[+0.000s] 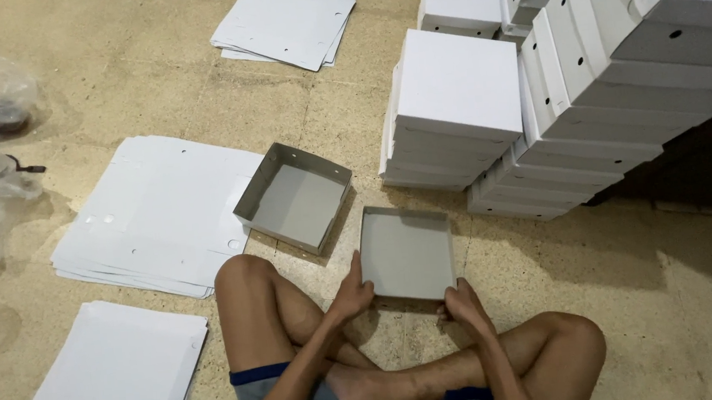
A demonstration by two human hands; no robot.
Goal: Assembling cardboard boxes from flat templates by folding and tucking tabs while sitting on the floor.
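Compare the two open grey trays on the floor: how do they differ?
The near tray is held at its near edge by the left hand and right hand; the far tray lies untouched. The near tray sits squarer to the person; the far tray is turned diagonally. Both are shallow, grey inside.
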